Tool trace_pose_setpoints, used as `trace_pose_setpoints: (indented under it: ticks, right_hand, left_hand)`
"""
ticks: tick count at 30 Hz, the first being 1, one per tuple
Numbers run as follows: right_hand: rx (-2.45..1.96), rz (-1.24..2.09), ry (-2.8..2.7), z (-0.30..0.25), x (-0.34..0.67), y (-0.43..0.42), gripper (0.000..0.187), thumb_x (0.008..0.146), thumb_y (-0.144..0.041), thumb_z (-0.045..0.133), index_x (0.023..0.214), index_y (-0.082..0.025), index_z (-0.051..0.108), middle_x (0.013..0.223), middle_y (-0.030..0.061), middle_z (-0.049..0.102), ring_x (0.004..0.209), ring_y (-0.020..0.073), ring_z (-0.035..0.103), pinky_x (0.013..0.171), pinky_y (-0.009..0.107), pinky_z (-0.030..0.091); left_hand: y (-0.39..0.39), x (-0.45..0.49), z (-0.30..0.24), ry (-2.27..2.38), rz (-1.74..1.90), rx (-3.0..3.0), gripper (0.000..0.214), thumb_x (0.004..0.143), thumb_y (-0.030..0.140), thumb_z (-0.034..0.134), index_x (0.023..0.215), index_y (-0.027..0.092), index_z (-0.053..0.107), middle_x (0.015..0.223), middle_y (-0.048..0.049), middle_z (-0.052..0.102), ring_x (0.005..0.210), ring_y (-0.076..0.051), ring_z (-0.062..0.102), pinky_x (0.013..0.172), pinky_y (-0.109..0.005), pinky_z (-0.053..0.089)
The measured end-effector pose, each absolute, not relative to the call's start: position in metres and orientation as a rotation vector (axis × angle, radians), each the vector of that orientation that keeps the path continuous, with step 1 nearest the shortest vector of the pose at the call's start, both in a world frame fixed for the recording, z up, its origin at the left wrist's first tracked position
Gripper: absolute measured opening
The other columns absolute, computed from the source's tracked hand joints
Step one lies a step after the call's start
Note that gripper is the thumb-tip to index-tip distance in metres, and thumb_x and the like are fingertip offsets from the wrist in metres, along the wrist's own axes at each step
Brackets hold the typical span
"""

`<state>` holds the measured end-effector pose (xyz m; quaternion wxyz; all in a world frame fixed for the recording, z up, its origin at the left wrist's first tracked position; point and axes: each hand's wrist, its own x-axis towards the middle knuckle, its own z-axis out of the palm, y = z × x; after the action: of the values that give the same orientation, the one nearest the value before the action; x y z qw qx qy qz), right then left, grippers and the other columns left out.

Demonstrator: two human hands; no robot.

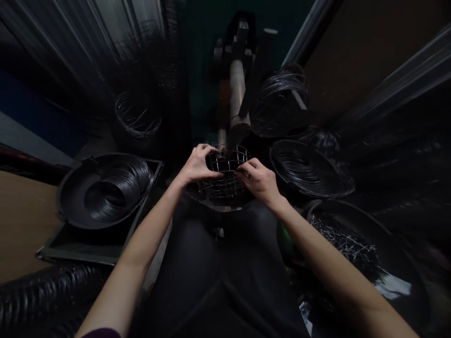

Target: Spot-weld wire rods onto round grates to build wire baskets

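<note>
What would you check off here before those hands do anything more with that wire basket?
1. Left hand gripping the wire basket: ok, it wraps the left rim.
2. Right hand gripping it: ok, it closes on the right rim.
3. Basket under the machine post: ok, it sits just below the post.
4. Basket wires whole: cannot tell, too dim.
5. Wire rings in the black pan on the left: ok, stacked within its rim.
6. Bin of short wire pieces on the right: ok, pieces lie inside.

Front: machine post (238,89) blocks | left: pan of wire rings (105,190) (dark gap before it) | right: wire coil (310,169), pin tray (352,244) crowd in | near side open over lap.
</note>
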<state>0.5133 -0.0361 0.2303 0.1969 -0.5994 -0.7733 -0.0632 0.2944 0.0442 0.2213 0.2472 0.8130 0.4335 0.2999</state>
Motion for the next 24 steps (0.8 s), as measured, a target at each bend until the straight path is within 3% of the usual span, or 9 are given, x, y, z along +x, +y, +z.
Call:
trace_pose_setpoints:
  ticks: [9,14,17,21,24]
  right_hand:
    - [-1.666,-0.005,-1.992,0.231,0.512,-0.011,0.010,0.088,-0.029,0.066,0.092,-0.022,0.072,0.092,0.0036,0.061,0.075,0.0148,0.056,0.058,0.024,0.036]
    - [-1.679,0.086,-1.841,0.232,0.509,0.007,0.012,0.084,-0.031,0.068,0.085,-0.020,0.071,0.086,0.0040,0.057,0.074,0.0166,0.055,0.065,0.028,0.042]
    - [-1.664,0.080,-1.710,0.232,0.519,-0.012,0.023,0.091,-0.038,0.057,0.087,-0.019,0.070,0.087,0.0061,0.058,0.079,0.0187,0.057,0.072,0.031,0.046]
    - [-1.708,0.186,-1.735,0.218,0.546,-0.078,0.047,0.102,-0.043,0.028,0.088,-0.021,0.068,0.089,0.0075,0.064,0.086,0.0202,0.060,0.080,0.034,0.048]
    - [-1.819,0.323,-1.973,0.191,0.560,-0.131,0.050,0.102,-0.038,0.022,0.079,-0.022,0.063,0.080,0.0080,0.065,0.078,0.0220,0.062,0.076,0.036,0.051]
  left_hand:
    - [0.071,0.296,0.222,1.143,0.857,2.266,0.064,0.057,0.037,0.085,0.113,0.019,0.060,0.119,-0.0074,0.058,0.115,-0.027,0.054,0.103,-0.043,0.045]
    - [0.087,0.300,0.228,1.134,0.845,2.222,0.077,0.054,0.039,0.087,0.121,0.017,0.057,0.121,-0.0101,0.059,0.115,-0.030,0.055,0.103,-0.046,0.045]
    - [0.084,0.292,0.219,1.055,0.921,2.178,0.091,0.056,0.045,0.086,0.134,0.020,0.048,0.136,-0.0129,0.052,0.129,-0.032,0.048,0.112,-0.048,0.038]
    - [0.074,0.263,0.181,1.009,0.959,1.996,0.122,0.052,0.059,0.086,0.150,0.024,0.023,0.156,-0.0175,0.026,0.147,-0.035,0.027,0.120,-0.052,0.026]
    - [0.070,0.247,0.147,1.013,0.923,1.837,0.123,0.055,0.063,0.083,0.150,0.024,0.015,0.152,-0.0215,0.033,0.145,-0.034,0.033,0.116,-0.055,0.032]
